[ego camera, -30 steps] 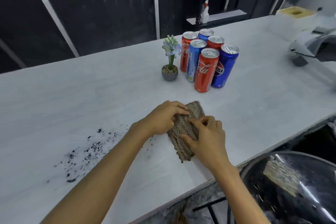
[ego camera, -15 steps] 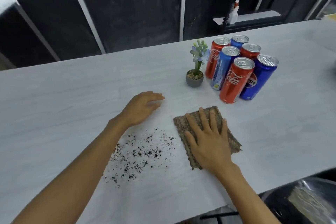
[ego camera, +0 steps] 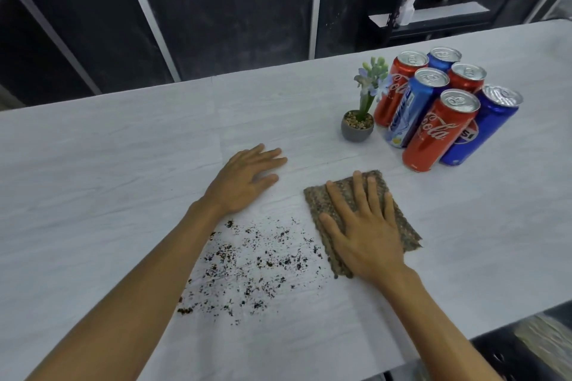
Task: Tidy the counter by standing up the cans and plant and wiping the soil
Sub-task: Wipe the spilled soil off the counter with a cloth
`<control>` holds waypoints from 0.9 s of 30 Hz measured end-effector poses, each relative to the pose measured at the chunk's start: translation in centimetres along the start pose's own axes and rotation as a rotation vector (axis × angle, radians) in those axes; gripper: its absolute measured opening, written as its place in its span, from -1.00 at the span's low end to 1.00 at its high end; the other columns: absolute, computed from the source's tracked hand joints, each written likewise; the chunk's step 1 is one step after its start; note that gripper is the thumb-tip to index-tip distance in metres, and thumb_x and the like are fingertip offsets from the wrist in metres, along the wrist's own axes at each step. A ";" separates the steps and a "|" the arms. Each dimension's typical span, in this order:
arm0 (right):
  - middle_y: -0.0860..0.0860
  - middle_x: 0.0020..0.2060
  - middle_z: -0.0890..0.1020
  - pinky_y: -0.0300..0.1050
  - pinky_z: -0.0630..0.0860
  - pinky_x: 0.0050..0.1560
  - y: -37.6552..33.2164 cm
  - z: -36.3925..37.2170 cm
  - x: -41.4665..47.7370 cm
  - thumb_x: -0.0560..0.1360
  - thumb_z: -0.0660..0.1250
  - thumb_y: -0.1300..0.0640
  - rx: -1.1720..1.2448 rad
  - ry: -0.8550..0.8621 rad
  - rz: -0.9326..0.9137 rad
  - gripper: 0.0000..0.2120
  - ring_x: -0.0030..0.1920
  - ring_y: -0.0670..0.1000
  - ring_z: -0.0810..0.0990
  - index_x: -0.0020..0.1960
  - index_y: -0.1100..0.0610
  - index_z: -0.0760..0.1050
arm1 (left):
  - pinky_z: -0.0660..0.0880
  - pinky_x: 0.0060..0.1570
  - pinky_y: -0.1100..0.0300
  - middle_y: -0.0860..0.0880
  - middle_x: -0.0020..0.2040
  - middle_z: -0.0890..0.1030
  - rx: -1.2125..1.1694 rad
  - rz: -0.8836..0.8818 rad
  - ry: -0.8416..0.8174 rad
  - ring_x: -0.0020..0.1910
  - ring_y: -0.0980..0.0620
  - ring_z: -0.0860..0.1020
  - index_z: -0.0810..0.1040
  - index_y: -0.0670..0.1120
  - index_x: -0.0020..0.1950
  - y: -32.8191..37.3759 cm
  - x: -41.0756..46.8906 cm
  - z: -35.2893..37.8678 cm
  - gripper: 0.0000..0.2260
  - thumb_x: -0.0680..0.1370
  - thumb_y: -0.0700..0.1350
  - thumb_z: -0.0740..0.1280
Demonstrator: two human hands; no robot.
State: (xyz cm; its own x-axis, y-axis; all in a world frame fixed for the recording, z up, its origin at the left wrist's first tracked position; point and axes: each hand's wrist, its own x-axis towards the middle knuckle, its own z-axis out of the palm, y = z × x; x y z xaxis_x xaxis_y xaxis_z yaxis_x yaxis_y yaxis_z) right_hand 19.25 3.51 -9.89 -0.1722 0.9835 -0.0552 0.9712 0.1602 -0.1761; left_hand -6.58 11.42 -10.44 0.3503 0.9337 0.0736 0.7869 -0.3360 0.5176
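Now cloth [ego camera: 337, 198] lies flat under right hand [ego camera: 362, 232], beside soil [ego camera: 257, 260].

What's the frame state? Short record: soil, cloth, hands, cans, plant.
soil: scattered on the counter, not yet wiped
cloth: brown, woven, lying flat just right of the soil
left hand: flat on the counter, fingers straight, holding nothing
right hand: flat, pressing on the cloth
cans: six, upright, clustered; three red, three blue
potted plant: upright, just left of the cans
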 end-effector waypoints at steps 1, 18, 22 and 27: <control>-0.01 0.52 -0.32 0.11 -0.33 0.48 -0.7 0.1 0.1 0.50 -0.33 -0.36 -0.002 -0.005 -0.012 -0.39 0.49 0.05 -0.41 0.51 -0.25 -0.25 | -0.10 0.46 0.18 0.27 0.51 0.20 0.001 0.003 0.000 0.53 0.22 0.03 0.31 0.24 0.45 0.0 0.0 0.0 -0.63 0.63 0.15 0.14; -0.15 0.54 -0.06 0.02 -0.18 0.52 -0.8 0.7 -2.1 0.58 -0.23 -0.26 0.046 0.029 -0.171 -0.48 0.54 -0.07 -0.20 0.52 -0.23 0.01 | -0.09 0.50 0.14 0.25 0.51 0.21 -0.024 0.006 0.009 0.53 0.20 0.03 0.32 0.23 0.45 -0.3 -0.1 0.1 -0.63 0.63 0.14 0.14; -0.16 0.52 0.12 -0.11 -0.20 0.51 -0.3 0.3 -1.2 0.60 -0.16 -0.21 0.237 0.074 -0.111 -0.51 0.53 -0.14 -0.07 0.49 -0.19 0.17 | -0.09 0.50 0.14 0.25 0.51 0.21 -0.026 0.001 0.015 0.53 0.21 0.03 0.32 0.23 0.45 -0.2 0.0 0.1 -0.63 0.63 0.14 0.14; -0.15 0.53 0.05 -0.08 -0.27 0.50 -2.9 -0.1 -1.9 0.57 -0.21 -0.28 0.390 -0.022 -0.170 -0.48 0.53 -0.13 -0.13 0.48 -0.23 0.14 | -0.09 0.50 0.15 0.25 0.51 0.21 -0.021 -0.008 0.012 0.53 0.21 0.03 0.32 0.23 0.45 -0.2 0.0 0.1 -0.63 0.63 0.14 0.14</control>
State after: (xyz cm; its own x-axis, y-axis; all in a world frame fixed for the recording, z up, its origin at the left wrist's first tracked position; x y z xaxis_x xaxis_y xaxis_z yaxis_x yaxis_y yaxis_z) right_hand 16.76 1.16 -9.19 -0.3324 0.9430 -0.0137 0.7947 0.2722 -0.5426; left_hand -6.67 11.45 -10.64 0.3376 0.9379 0.0799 0.7788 -0.3260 0.5360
